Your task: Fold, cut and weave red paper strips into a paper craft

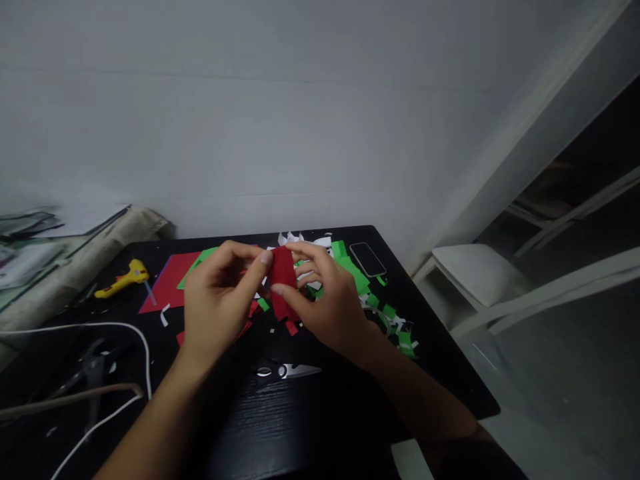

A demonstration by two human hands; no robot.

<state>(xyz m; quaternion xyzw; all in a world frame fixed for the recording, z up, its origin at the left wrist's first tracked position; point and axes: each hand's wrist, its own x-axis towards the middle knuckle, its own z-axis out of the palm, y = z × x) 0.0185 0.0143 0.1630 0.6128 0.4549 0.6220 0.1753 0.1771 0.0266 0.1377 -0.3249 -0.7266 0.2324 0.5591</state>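
Between my two hands, above the black table, is a folded piece of red paper [283, 277]. My left hand [220, 293] pinches its upper left edge between thumb and forefinger. From the other side, my right hand [330, 293] grips the paper's right edge, its thumb on the near face and fingers behind. Below them on the table lie scissors [299, 371], blades pointing right. Red paper scraps [292, 327] and green scraps [263, 305] are strewn under and around the hands. Part of the pile behind is hidden by my fingers.
At the left are a yellow glue gun [131, 278], a red sheet [167, 283] and a white cable [135, 328]. Green paper [350, 267] and a phone [369, 259] lie at the right back. A white stool [480, 273] stands beyond the right edge of the table [430, 320].
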